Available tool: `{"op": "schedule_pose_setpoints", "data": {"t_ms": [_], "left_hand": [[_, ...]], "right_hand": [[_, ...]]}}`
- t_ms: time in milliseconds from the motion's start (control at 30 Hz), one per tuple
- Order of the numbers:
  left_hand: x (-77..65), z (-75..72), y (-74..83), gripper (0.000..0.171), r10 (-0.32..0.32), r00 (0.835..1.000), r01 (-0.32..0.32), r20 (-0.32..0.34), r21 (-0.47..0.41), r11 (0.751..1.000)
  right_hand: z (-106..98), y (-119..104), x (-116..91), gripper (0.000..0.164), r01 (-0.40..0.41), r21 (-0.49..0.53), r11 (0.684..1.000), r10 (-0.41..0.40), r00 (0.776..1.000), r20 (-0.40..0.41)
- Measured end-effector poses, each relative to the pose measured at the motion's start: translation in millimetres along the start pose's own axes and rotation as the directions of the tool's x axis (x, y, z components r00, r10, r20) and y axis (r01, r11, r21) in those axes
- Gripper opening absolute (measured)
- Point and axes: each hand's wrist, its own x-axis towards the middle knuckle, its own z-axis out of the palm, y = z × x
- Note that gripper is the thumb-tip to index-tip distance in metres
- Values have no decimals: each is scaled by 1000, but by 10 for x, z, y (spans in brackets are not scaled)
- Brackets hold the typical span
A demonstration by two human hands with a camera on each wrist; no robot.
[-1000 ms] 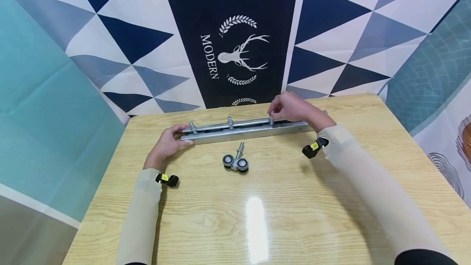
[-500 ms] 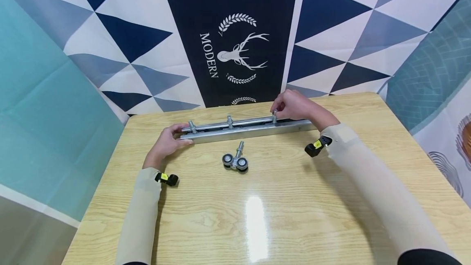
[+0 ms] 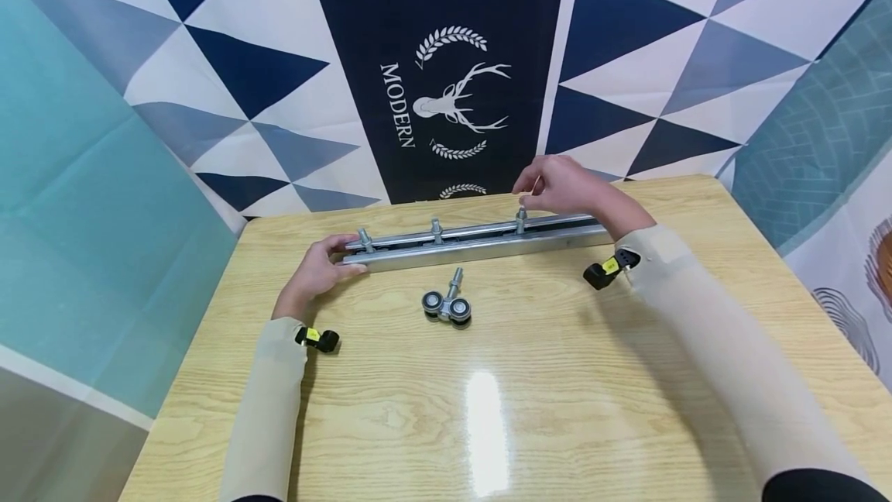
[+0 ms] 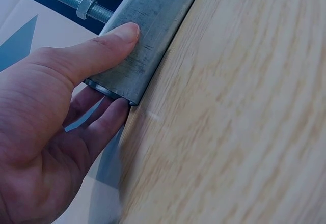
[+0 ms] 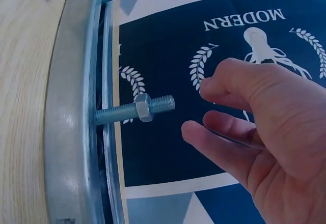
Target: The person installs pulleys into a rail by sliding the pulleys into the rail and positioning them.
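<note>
A long metal track (image 3: 481, 247) with a slot along its top lies across the back of the table. Threaded bolts with nuts stand up out of the slot: a left bolt (image 3: 365, 240), a middle bolt (image 3: 437, 231) and a right bolt (image 5: 137, 110). My left hand (image 3: 319, 269) grips the track's left end, thumb on the near side wall and fingers at the end and far side. Just above the right bolt is my right hand (image 3: 557, 186), its fingers parted and apart from the bolt in the right wrist view.
A loose roller carriage (image 3: 446, 308) with black-rimmed wheels and a threaded bolt lies on the wooden table (image 3: 390, 409) in front of the track. A patterned cloth backdrop (image 3: 453, 99) rises right behind the table's back edge.
My right hand has slid the right bolt slightly to the right along the slot, then let go and lifted off it. My left hand keeps its grip on the track's end.
</note>
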Motion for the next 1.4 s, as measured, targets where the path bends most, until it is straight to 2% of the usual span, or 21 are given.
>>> {"op": "schedule_pose_setpoints", "data": {"t_ms": [167,300,433,567,800,1100,1400], "left_hand": [[8,5,-3,67,9,1000,-9,-7,6,1000],[11,6,-10,67,11,1000,-11,-14,18,1000],[11,6,-17,67,10,1000,-10,-13,19,1000],[8,0,-14,69,10,1000,-10,-6,20,1000],[9,2,-16,68,6,1000,-6,-1,15,1000],[10,11,-38,68,15,1000,-15,-3,18,1000],[16,13,-26,67,8,1000,-8,0,-3,1000]], "right_hand": [[-16,-47,-33,14,28,-12,1000,-28,998,-52],[31,-125,-69,13,106,-21,994,-107,991,-84],[115,-223,-98,13,209,-34,977,-211,973,-95],[199,-316,-119,12,272,-13,962,-272,958,-94],[365,-425,-140,13,322,52,945,-321,947,-28],[580,-452,-127,16,299,125,946,-311,947,84],[836,-498,-84,20,302,219,928,-342,922,182]]}}
